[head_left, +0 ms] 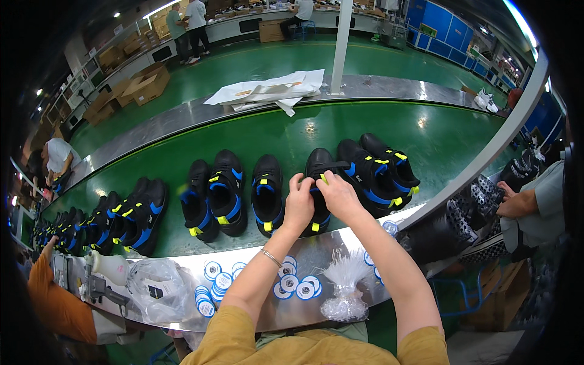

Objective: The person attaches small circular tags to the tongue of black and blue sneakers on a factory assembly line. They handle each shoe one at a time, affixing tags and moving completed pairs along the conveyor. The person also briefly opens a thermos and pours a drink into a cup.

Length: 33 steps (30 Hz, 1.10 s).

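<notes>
Both my hands work at one black sneaker (318,159) with blue and yellow-green trim, which stands on the green conveyor belt with its toe pointing away from me. My right hand (339,198) pinches it near the yellow-green tab and the dark strap at the top. My left hand (298,205) is closed at the left side of its opening; the fingertips are partly hidden. Just left stands another black sneaker (266,173). On the right, close to my right hand, is a further sneaker (356,159) of the same kind.
Round white-and-blue tags (289,283) and a bundle of clear plastic fasteners (347,277) lie on the metal ledge (261,316). Left of them is a clear plastic bag (159,289). White paper sheets (271,91) lie beyond the belt. A white post (471,164) rises at right, near a co-worker's hand (514,204).
</notes>
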### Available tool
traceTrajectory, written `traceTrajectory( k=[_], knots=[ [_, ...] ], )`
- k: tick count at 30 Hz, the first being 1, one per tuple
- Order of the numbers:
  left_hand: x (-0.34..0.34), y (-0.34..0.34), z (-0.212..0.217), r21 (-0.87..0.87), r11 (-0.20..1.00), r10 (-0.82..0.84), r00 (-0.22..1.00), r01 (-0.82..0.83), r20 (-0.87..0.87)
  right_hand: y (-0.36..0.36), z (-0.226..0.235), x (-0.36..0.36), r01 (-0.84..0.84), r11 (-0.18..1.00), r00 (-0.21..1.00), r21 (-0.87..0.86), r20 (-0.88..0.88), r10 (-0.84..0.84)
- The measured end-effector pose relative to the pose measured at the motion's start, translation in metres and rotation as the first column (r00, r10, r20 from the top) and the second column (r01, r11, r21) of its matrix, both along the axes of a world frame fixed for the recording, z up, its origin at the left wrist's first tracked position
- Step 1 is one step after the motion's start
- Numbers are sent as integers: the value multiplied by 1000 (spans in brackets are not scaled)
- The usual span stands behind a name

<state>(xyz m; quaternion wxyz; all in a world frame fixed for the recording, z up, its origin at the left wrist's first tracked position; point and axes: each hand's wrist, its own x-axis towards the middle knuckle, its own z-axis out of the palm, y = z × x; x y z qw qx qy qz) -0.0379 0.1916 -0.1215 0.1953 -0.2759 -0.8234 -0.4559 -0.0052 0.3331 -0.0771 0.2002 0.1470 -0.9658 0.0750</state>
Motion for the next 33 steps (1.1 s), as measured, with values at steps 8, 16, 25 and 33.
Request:
traceTrajectory(
  k=[8, 16, 25, 33],
  knots=[
    [0, -1, 14, -462, 877, 31, 976, -130, -215, 3, -8, -5, 29, 981, 999, -194, -16, -33],
    [2, -1, 20, -548, 835, 49, 999, -43, -4, 0, -7, -3, 11, 970, 1000, -242, -6, -12],
    [-1, -7, 2, -326, 944, 15, 986, 40, 165, -11, -11, -3, 24, 1000, 999, -15, -29, -25],
    [14, -16, -1, -101, 994, 81, 924, -46, 375, -35, -23, -10, 56, 988, 988, 145, -154, -33]
  ],
)
